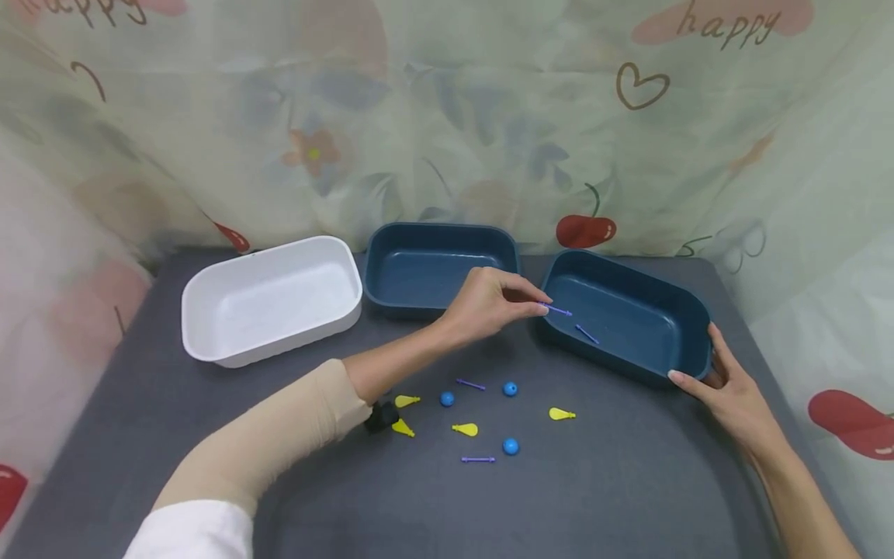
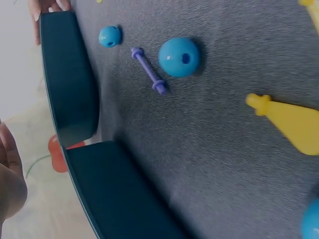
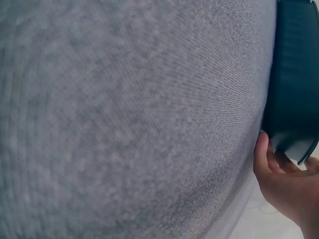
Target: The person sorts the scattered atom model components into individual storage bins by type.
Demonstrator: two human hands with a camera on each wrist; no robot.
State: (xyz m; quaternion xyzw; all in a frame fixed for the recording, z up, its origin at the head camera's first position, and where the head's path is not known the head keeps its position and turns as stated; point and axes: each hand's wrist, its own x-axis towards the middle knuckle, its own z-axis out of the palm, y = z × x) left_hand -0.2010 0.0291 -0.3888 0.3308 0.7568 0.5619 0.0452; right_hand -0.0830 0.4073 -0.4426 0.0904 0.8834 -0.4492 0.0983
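Note:
My left hand [image 1: 492,303] pinches a small purple rod with knobbed ends [image 1: 559,310] between thumb and fingertips, over the left rim of the right-hand dark blue bin [image 1: 621,361]. Inside that bin lies another purple rod [image 1: 587,335]. At the bin's right end my right hand [image 1: 733,396] holds the corner, thumb at the front and fingers round the side; the right wrist view shows this hand [image 3: 286,184] on the bin [image 3: 299,74] too. In the left wrist view only part of the left hand [image 2: 10,174] appears, and its rod is out of sight.
Loose on the grey table [image 1: 594,497] are blue beads [image 1: 511,446], purple rods [image 1: 478,460] and several yellow bulb-shaped pieces [image 1: 465,429]. A second dark blue bin [image 1: 391,299] stands at the back middle, a white bin [image 1: 272,345] left of it. A patterned curtain [image 1: 447,116] hangs behind.

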